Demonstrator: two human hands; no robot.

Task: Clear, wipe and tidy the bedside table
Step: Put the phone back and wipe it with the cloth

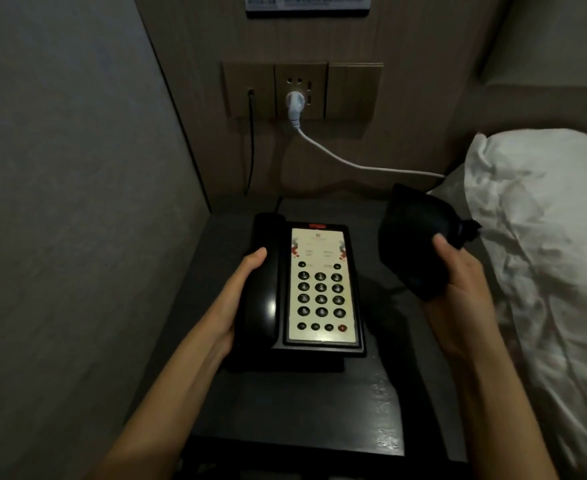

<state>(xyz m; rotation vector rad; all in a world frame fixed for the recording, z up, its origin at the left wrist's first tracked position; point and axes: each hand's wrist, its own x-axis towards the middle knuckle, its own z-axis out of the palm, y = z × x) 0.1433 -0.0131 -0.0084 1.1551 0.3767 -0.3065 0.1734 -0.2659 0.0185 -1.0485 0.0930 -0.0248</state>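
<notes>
With my left hand (240, 299) gripping the phone (305, 289) and my right hand (458, 282) clutching the cloth (413, 237), I feared the handset (262, 282) could slip off over the worktop (285, 410).

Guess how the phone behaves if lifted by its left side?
The telephone probably lifts rigid, a hard glossy shell. Its handset only rests in the cradle, so tilting may spill it. The cord behind likely tethers it.

dim room, muted grey-brown cast | light falls from above and front | glare streak on handset (266, 308), sheen patches on table (385, 410) | soft shadows under phone (305, 289) | pillow (541, 216) brightest | soft focus, keypad digits unreadable | wide-angle bending at edges
</notes>
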